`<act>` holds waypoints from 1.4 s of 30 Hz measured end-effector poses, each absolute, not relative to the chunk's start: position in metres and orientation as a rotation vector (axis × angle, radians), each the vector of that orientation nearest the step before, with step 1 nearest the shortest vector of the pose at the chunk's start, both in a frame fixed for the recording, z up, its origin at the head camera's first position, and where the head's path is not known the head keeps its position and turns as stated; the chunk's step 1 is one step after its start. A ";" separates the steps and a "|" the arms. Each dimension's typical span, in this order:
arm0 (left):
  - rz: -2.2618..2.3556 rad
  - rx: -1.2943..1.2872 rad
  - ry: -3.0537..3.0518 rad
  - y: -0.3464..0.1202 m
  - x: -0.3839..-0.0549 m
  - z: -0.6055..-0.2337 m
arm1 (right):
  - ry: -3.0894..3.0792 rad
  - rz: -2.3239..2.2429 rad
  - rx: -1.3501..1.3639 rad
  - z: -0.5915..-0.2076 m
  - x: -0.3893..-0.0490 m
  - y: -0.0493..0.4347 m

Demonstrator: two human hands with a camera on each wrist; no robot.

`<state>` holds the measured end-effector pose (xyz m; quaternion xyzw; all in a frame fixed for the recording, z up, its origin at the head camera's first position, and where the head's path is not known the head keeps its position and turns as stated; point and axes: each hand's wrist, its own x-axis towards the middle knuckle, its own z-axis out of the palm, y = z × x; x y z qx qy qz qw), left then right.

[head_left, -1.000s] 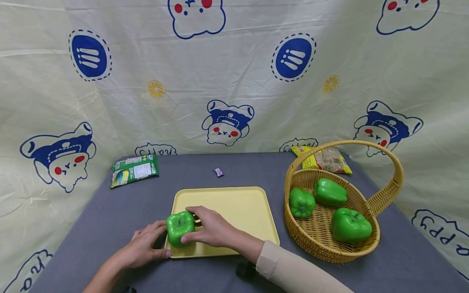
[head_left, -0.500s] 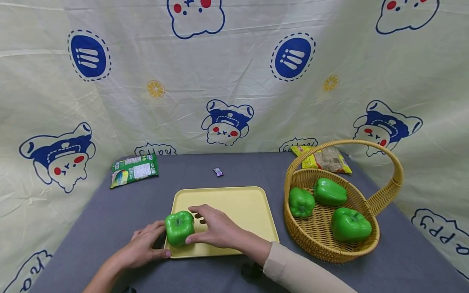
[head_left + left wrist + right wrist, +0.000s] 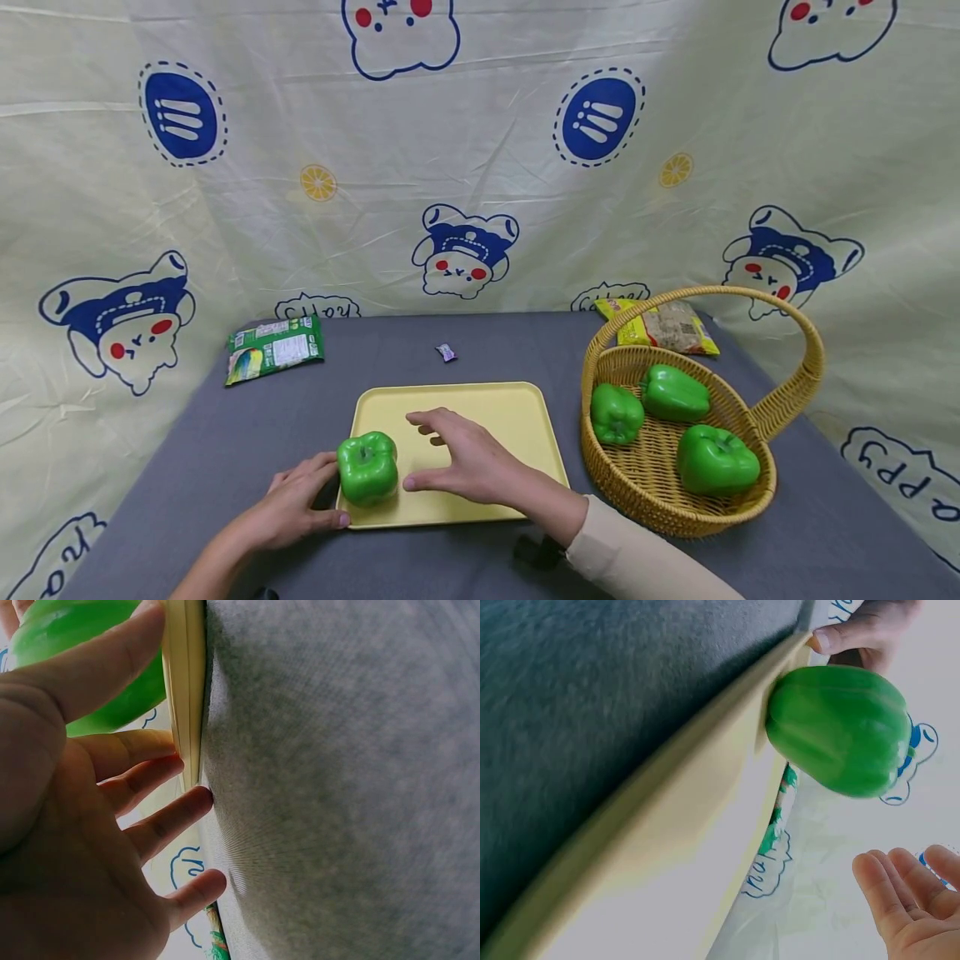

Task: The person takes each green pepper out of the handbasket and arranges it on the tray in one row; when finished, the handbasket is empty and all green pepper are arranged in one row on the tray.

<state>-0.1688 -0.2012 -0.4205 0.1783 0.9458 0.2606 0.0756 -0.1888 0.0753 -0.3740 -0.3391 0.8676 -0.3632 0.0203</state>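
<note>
A green bell pepper (image 3: pixel 367 468) stands upright on the left end of a pale yellow tray (image 3: pixel 487 404). My left hand (image 3: pixel 296 502) rests at the tray's left edge, its thumb near the front left corner. In the left wrist view the fingers (image 3: pixel 154 831) are spread, with fingertips at the tray's rim (image 3: pixel 186 682) and on the grey cloth. Just right of the pepper, my right hand (image 3: pixel 476 462) hovers over the tray with thumb and fingers apart. The right wrist view shows a gap between its fingers (image 3: pixel 889 889) and the pepper (image 3: pixel 840 731).
To the right stands a wicker basket (image 3: pixel 637 496) with a tall handle, holding three green bell peppers (image 3: pixel 717 461). A yellow packet (image 3: pixel 667 327) lies behind it. A green packet (image 3: pixel 275 349) lies at the back left, and a small purple wrapper (image 3: pixel 446 352) behind the tray.
My right hand has let go of the bell pepper and drawn back to the right, fingers spreading. The pepper stays on the tray. The left hand has barely moved.
</note>
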 end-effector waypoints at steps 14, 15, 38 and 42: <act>0.776 0.534 2.843 -0.201 -0.168 -0.421 | 2.706 -1.176 -0.995 -0.359 -0.186 0.105; 0.777 0.531 2.841 -0.201 -0.168 -0.421 | 2.712 -1.180 -0.993 -0.358 -0.185 0.106; 0.774 0.528 2.839 -0.200 -0.168 -0.420 | 2.909 -1.185 -0.964 -0.341 -0.179 0.156; 0.771 0.538 2.845 -0.200 -0.167 -0.419 | 2.919 -1.190 -0.945 -0.339 -0.179 0.165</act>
